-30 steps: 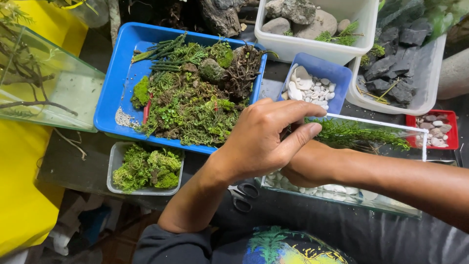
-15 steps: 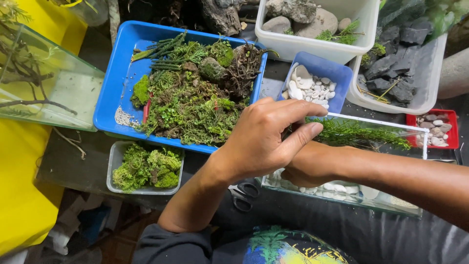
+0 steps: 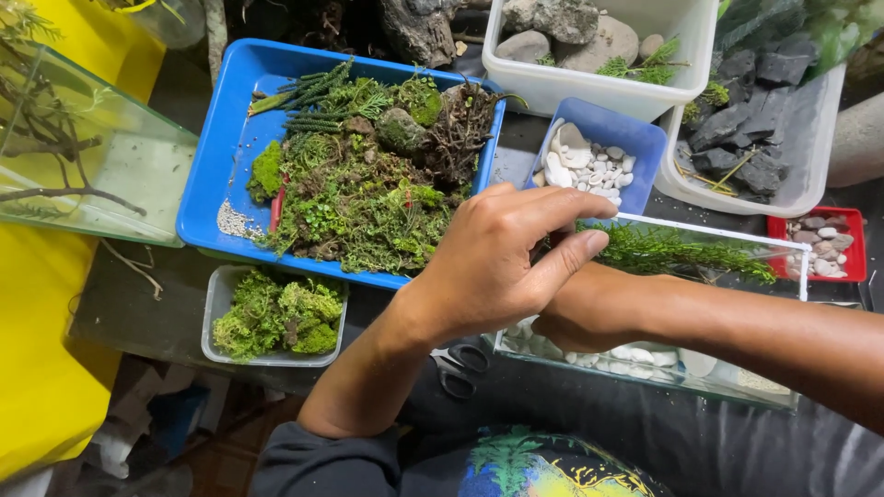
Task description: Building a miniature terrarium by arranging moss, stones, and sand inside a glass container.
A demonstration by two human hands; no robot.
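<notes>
- The left hand (image 3: pixel 488 267) is cupped, fingers curled over the near-left corner of the glass tank (image 3: pixel 792 248); what it grips, if anything, cannot be told.
- The right hand (image 3: pixel 589 308) sits beneath it, mostly covered; its finger state cannot be told.
- The glass tank lies at right, near the person, long axis running left to right; a feathery green plant (image 3: pixel 681 250) stretches the same way inside, over white pebbles (image 3: pixel 635 354).
- Far left of it, a blue tray (image 3: pixel 216 175) of mixed moss; nearer, a small clear tub (image 3: pixel 217 304) of bright moss.
- Just beyond the hands, a small blue box (image 3: pixel 635 138) of white stones.
- At far right, a red box (image 3: pixel 852 244) of pebbles.
</notes>
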